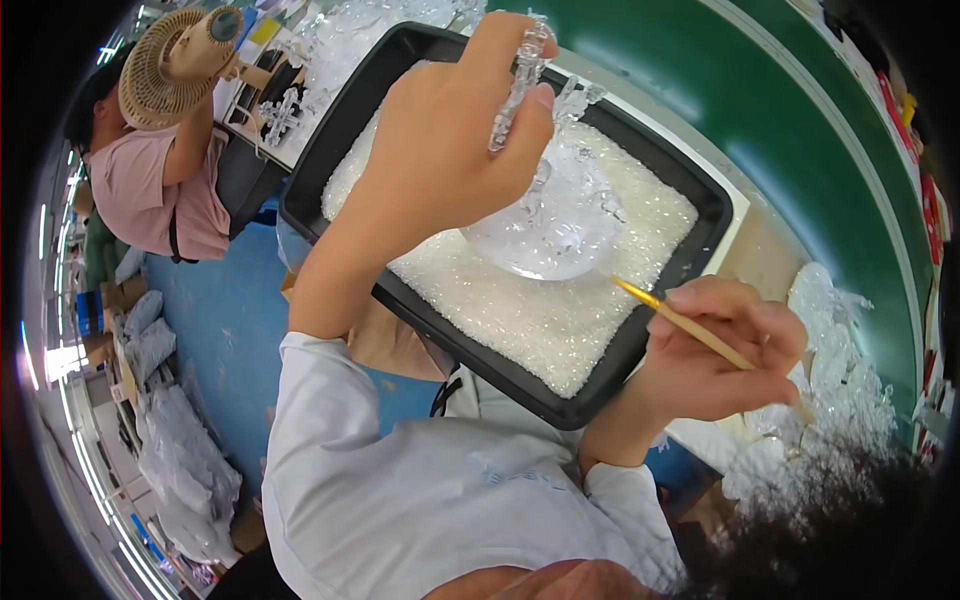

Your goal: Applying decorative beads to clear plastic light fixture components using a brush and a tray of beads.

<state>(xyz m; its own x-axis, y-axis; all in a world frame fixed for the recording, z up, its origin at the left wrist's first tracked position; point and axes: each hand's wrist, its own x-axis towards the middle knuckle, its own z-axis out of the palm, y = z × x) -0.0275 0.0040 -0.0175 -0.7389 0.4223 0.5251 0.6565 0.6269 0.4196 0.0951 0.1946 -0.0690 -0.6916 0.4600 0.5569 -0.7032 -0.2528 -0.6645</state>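
Black tray: left hand, over eleven o'clock, pinches a clear piece; right hand, at four o'clock, holds a yellow-tipped stick.

Off the near edge of our green-topped bench we see blue floor, with grey plastic bags piled across it. Beyond them, white strip lights glow in long rows.
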